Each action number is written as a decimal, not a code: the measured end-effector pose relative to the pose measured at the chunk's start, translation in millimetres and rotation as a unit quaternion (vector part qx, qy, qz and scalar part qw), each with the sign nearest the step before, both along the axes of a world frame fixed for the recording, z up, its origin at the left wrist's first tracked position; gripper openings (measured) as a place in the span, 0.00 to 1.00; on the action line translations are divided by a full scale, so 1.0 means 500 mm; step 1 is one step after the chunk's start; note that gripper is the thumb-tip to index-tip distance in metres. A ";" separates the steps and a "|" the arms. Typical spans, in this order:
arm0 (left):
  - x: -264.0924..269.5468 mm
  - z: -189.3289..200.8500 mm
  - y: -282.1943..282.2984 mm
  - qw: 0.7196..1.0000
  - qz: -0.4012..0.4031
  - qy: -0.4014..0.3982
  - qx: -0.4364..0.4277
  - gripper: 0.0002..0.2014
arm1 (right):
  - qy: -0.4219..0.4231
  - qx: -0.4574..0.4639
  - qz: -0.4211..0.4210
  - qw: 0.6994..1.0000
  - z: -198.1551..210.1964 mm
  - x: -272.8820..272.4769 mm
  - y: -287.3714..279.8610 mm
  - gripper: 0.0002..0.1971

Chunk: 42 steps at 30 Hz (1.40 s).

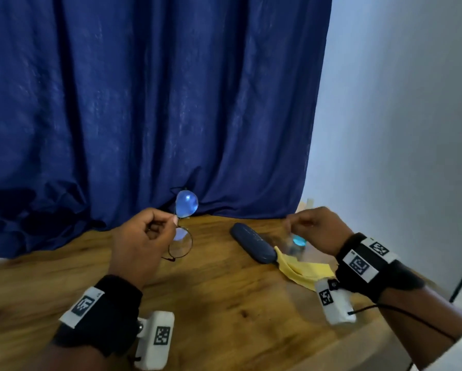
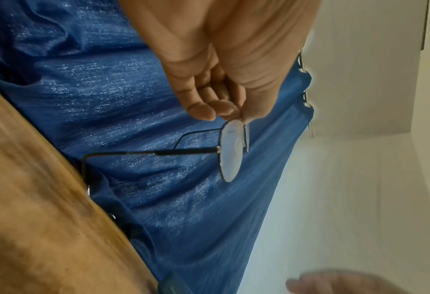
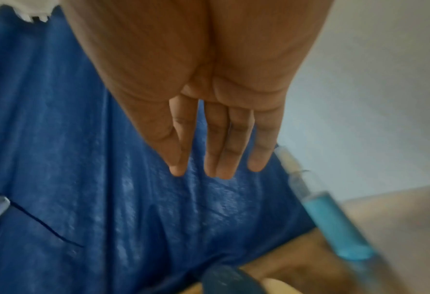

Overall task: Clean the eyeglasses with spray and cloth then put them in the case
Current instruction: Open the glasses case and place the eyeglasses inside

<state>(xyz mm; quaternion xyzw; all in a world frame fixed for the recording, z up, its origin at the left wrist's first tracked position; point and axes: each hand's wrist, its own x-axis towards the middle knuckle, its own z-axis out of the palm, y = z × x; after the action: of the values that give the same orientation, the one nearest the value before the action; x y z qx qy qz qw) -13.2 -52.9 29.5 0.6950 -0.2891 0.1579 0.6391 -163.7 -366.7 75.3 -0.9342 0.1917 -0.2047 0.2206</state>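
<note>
Thin dark-framed round eyeglasses (image 1: pixel 181 243) hang above the wooden table (image 1: pixel 224 303), temples unfolded. My left hand (image 1: pixel 172 220) pinches them at the frame between the lenses; in the left wrist view the thumb and fingertips (image 2: pixel 203 112) meet at a lens rim of the eyeglasses (image 2: pixel 230 153). My right hand (image 1: pixel 294 223) hovers over a small clear spray bottle (image 1: pixel 297 243) with blue liquid. The right wrist view shows the right hand (image 3: pixel 216 173) with straight fingers, holding nothing, and the spray bottle (image 3: pixel 334 218) standing just to its right.
A shut dark blue glasses case (image 1: pixel 252 246) lies diagonally on the table, with a yellow cloth (image 1: pixel 304 269) at its near end. A blue curtain (image 1: pixel 157 103) hangs behind the table, and a pale wall (image 1: pixel 411 116) stands at the right.
</note>
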 end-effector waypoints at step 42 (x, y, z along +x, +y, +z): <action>0.149 -0.054 0.093 0.937 0.187 0.245 0.162 0.07 | -0.019 0.619 0.105 0.778 -0.119 0.326 0.165 0.07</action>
<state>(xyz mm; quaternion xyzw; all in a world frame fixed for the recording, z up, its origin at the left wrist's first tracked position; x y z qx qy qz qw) 61.1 -6.2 2.5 0.8477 -0.0097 0.0503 0.5280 -0.8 -284.2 15.5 -0.6069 0.1739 -0.0355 0.7747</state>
